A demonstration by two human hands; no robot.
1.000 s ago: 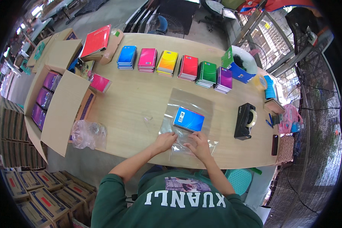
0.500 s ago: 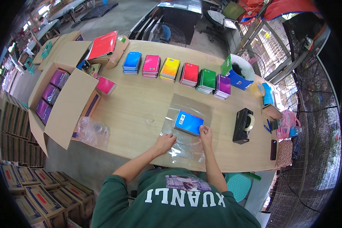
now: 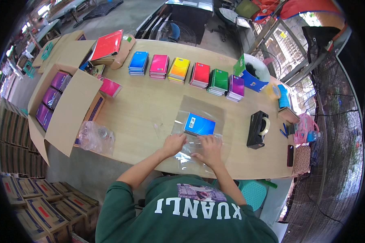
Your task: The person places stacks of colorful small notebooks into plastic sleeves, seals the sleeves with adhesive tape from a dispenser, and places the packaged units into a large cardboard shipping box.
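A blue spiral notebook [image 3: 200,124] lies on a sheet of clear plastic [image 3: 195,103] in the middle of the table. It looks like the top of a small stack, with the wire binding along the near side. My left hand [image 3: 175,144] is closed at the near left corner of the notebook, its fingers bent onto the plastic. My right hand [image 3: 209,150] lies palm down on the plastic just in front of the notebook. Its fingers are stretched out and the thumb points toward my left hand.
Stacks of notebooks, from a blue stack [image 3: 138,63] to a purple stack [image 3: 235,88], line the far side. A black tape dispenser [image 3: 256,130] stands to the right. On the left are an open carton [image 3: 74,113] and a crumpled plastic bag [image 3: 95,137]. Dark phone [image 3: 290,155] near the right edge.
My right hand has left its pinch at the notebook's near right corner, shifted left and nearer, and spread flat on the plastic. My left hand has moved slightly up, against the notebook's near corner.
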